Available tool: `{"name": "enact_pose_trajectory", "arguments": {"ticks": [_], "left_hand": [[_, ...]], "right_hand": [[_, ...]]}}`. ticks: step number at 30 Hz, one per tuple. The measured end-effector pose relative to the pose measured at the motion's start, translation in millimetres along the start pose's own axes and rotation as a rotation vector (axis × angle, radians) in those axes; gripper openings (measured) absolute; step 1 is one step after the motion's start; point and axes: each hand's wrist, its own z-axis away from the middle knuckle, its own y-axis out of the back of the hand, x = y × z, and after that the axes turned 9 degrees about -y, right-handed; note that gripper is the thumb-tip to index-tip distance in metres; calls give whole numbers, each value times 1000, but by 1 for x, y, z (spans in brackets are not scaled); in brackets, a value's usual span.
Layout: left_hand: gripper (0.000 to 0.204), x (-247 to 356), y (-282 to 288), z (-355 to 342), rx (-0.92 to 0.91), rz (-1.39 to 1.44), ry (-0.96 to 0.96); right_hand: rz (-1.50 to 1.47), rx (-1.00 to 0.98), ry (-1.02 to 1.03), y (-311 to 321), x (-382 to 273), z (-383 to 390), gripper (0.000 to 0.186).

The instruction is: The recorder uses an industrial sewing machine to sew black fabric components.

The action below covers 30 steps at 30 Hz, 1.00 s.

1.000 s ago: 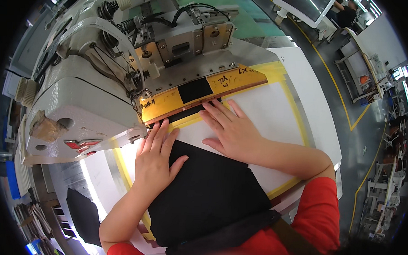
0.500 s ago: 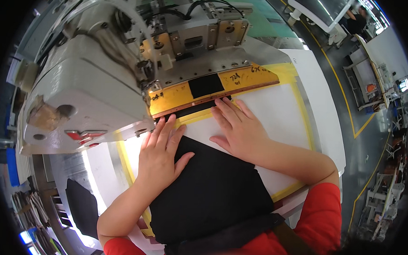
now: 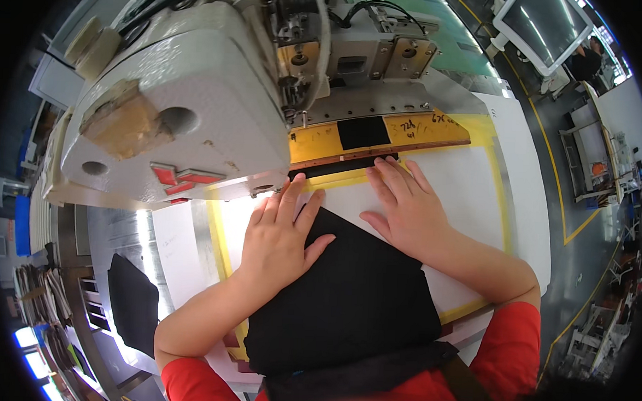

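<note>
My left hand (image 3: pixel 277 241) lies palm down with fingers spread, fingertips at a narrow black strip (image 3: pixel 336 164) just below a yellow plate (image 3: pixel 426 133) on the sewing machine (image 3: pixel 175 139). My right hand (image 3: pixel 413 207) is also open and flat, its fingertips touching near the strip's right end. Beneath both is a white board bordered with yellow tape (image 3: pixel 463 283). A large black fabric piece (image 3: pixel 339 300) lies between my forearms, under part of my left hand and reaching to the lower edge of the work.
Another black piece (image 3: pixel 130 300) lies on the metal surface at left. A monitor (image 3: pixel 539 28) is at upper right, with a person (image 3: pixel 584 61) behind it. A grey floor with yellow lines (image 3: pixel 568 223) runs along the right, past other workstations (image 3: pixel 605 161).
The view has shifted, so machine, board and hands appear farther right, the machine head larger. Both hands remain open at the strip, with little visible movement against the board.
</note>
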Motion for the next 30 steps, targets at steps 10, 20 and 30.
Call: {"name": "enact_pose_trajectory", "arguments": {"ticks": [10, 20, 30], "left_hand": [[47, -1, 6, -8, 114, 68, -136], [22, 3, 18, -1, 72, 452, 2], [23, 1, 19, 6, 98, 202, -260]], "right_hand": [[-13, 22, -3, 3, 0, -2, 54], [-502, -17, 140, 18, -3, -4, 32], [-529, -45, 130, 17, -24, 9, 28]]}}
